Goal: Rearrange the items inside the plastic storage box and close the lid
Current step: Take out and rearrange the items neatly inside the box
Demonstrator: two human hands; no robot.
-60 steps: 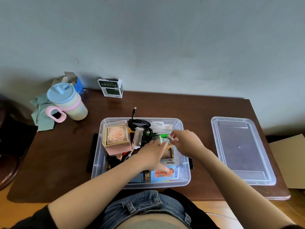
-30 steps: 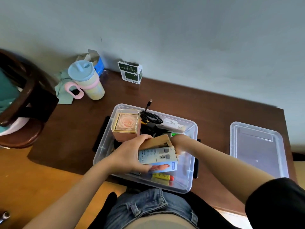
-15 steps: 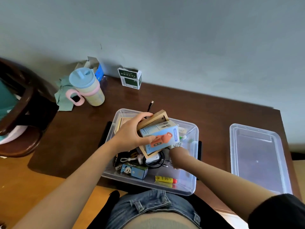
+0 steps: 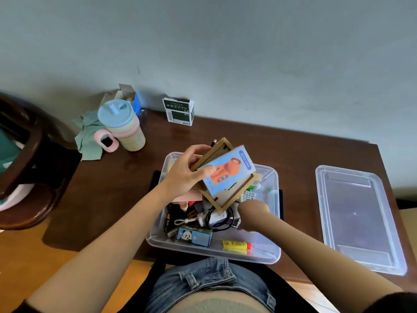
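Head | left hand (image 4: 182,175) lifts boxes (image 4: 225,175) | right hand (image 4: 252,210) inside storage box (image 4: 268,256)

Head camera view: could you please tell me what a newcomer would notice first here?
The left hand holds a blue fan box and a wooden frame above the clear storage box at centre. The right hand reaches inside it, and the lid lies on the table to the right.
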